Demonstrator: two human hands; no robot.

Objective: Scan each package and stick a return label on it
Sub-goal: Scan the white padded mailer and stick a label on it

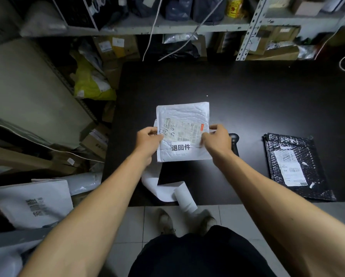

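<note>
At the centre of the frame a white padded package (pixel 182 132) is held over the black table (pixel 247 96), pinched at its left edge by the left hand (pixel 148 139) and at its right edge by the right hand (pixel 216 139). A return label (pixel 180 147) is already stuck below its shipping label, so this package is judged finished. At the right of the frame a black package (pixel 296 166) lies flat with no return label seen, so it is judged still to be done. A label roll (pixel 184 198) hangs off the table's near edge.
</note>
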